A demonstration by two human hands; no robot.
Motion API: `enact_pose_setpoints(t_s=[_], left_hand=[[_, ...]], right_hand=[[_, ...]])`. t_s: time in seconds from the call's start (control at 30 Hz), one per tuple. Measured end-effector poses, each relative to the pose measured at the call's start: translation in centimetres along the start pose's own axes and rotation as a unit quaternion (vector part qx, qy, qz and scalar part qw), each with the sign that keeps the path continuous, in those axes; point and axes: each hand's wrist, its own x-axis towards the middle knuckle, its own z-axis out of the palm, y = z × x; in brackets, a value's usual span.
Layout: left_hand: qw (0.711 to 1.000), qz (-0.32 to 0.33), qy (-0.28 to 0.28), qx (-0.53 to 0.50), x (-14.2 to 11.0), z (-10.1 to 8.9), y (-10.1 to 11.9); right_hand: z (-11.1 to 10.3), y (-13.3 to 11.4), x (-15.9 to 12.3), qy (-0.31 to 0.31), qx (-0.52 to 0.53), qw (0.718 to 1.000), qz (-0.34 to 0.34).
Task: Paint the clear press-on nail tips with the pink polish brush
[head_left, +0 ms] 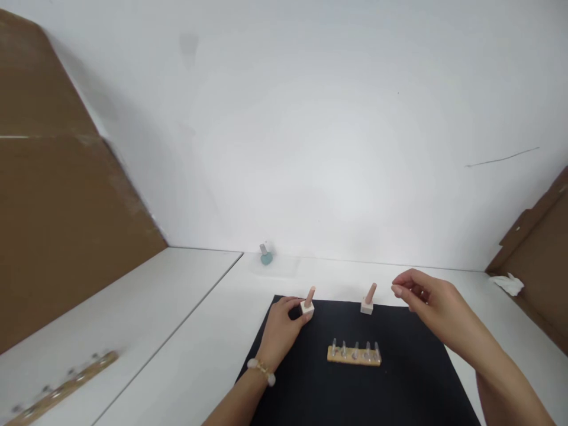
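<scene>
Right now your left grip [281, 331] is pinching the white block [306, 308] at the black mat's [399, 378] far edge, apparently steadying its pink peg [310, 296]; your right grip [428, 299] hangs open just right of the second block [366, 306], clear of the wooden rack [354, 356].

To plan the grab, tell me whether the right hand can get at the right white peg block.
Likely yes: the right hand hangs just to the right of the right white block, with nothing between them. The left hand is at the other white block, out of the way.
</scene>
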Motion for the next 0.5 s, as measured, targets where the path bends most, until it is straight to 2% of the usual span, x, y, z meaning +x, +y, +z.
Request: enact_pose_setpoints(t_s=[0.07, 0.17, 0.33, 0.4, 0.5], left_hand=[[1.0, 0.002, -0.006, 0.009, 0.0, 0.1, -0.3], [1.0, -0.003, -0.013, 0.015, 0.0, 0.5, -0.7], [0.999, -0.028, -0.015, 0.006, -0.2, 0.8, -1.1], [0.999, -0.034, -0.016, -0.001, -0.7, 0.1, -1.1], [0.999, -0.03, -0.017, -0.012, -2.3, -2.3, -1.2]], right_hand=[[0.6, 1.2, -1.2, -0.063, -0.032, 0.997, 0.018], [3.2, 3.7, -4.2, -0.144, -0.045, 0.987, 0.058], [9.2, 7.0, -8.6, -0.079, 0.029, 0.994, 0.064], [10.7, 7.1, -8.8, -0.052, 0.032, 0.996, 0.059], [11.8, 6.5, -7.9, -0.037, 0.03, 0.997, 0.054]])
